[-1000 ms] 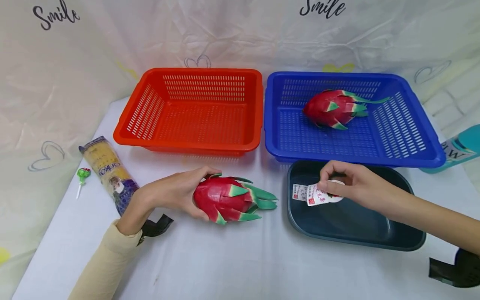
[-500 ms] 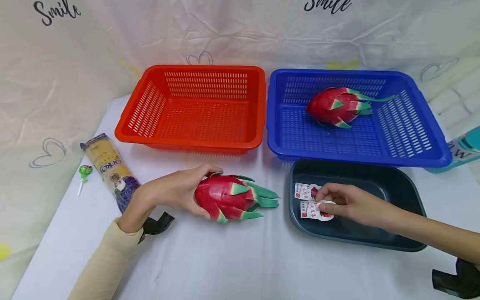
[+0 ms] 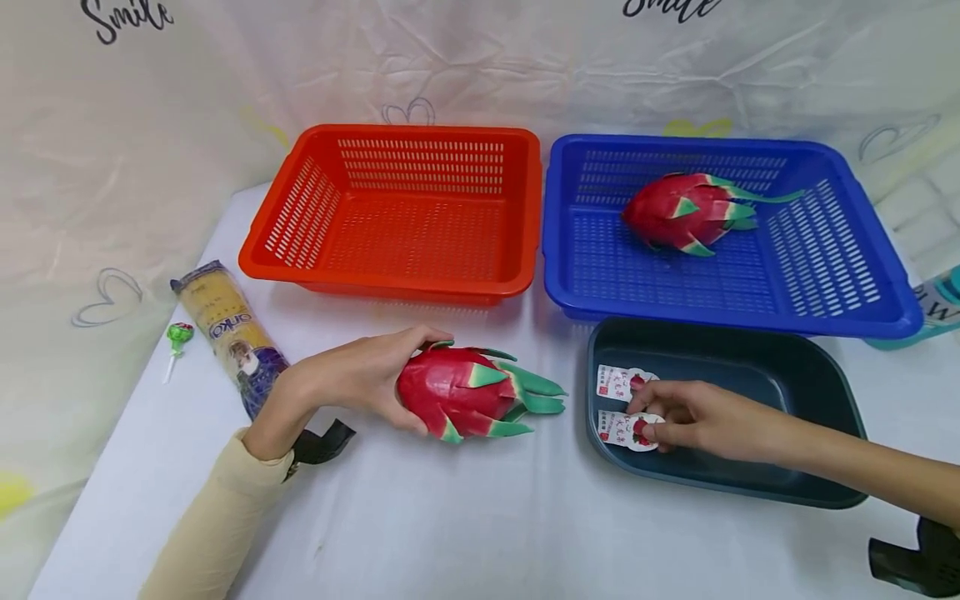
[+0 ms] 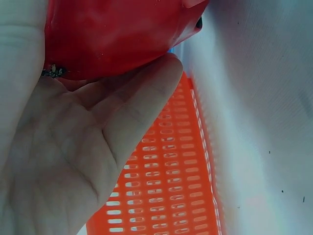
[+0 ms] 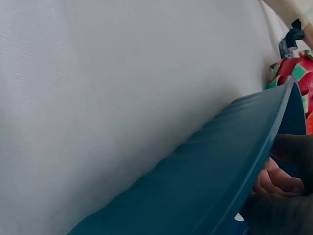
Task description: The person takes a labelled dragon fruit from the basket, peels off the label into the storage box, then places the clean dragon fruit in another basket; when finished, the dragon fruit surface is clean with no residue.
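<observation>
My left hand (image 3: 367, 371) grips the blunt end of a red dragon fruit (image 3: 457, 392) with green-tipped scales, which lies on the white cloth. In the left wrist view the fingers curve around the underside of that dragon fruit (image 4: 117, 34). My right hand (image 3: 712, 421) reaches into a dark teal tray (image 3: 795, 375), pinching a small white paper tag (image 3: 618, 429) with a red fruit picture low at the tray's left end. A second, similar tag (image 3: 617, 382) lies just above it, partly behind the fingertips. The tray wall (image 5: 195, 166) hides most of the right hand in the right wrist view.
Behind stand an orange-red basket (image 3: 390, 287) and a blue basket (image 3: 720, 312) holding another dragon fruit (image 3: 682, 212). At left lie a yellow-and-purple packet (image 3: 225, 321) and a green lollipop (image 3: 179, 335). A turquoise bottle (image 3: 937, 308) lies at the right edge.
My right hand has moved the tag down and toward me, to below the other tag in the tray. The left hand keeps its grip on the dragon fruit.
</observation>
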